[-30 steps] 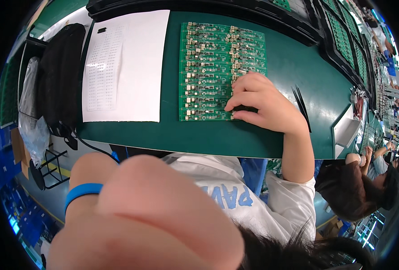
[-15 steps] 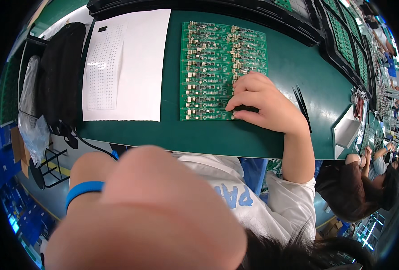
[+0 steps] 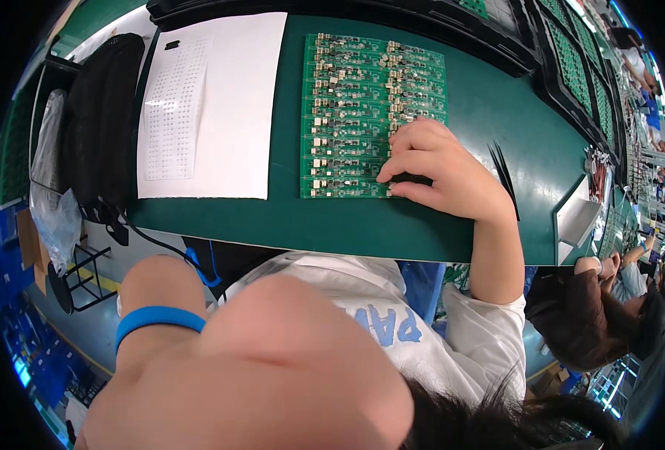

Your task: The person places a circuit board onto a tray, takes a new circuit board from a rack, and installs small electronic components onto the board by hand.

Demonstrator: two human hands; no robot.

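On the green worktop (image 3: 490,112) lies a green circuit board (image 3: 355,112), a flat panel of many small repeated units in rows, studded with tiny parts. The right hand (image 3: 441,169) rests on the board's lower right corner, fingers (image 3: 404,154) curled and pressed down on the last rows, thumb along the board's near edge; it grips nothing that can be made out, only touching the board. Just left of the board, edges nearly meeting, lies a white sheet of paper (image 3: 227,105) printed with a dense grid. Left of the paper sits a black bag (image 3: 100,127) at the worktop's end, with a clear plastic bag (image 3: 51,217) hanging beside it. Thin black tweezers (image 3: 505,176) lie on the worktop just right of the hand. Dark trays (image 3: 572,67) holding more green boards line the far and right edges. The left hand (image 3: 272,375) is raised very close to the camera, a large blur filling the lower view; whether it is open or closed cannot be told. A blue wristband (image 3: 156,319) circles its wrist. Another person (image 3: 602,307) sits at the right.
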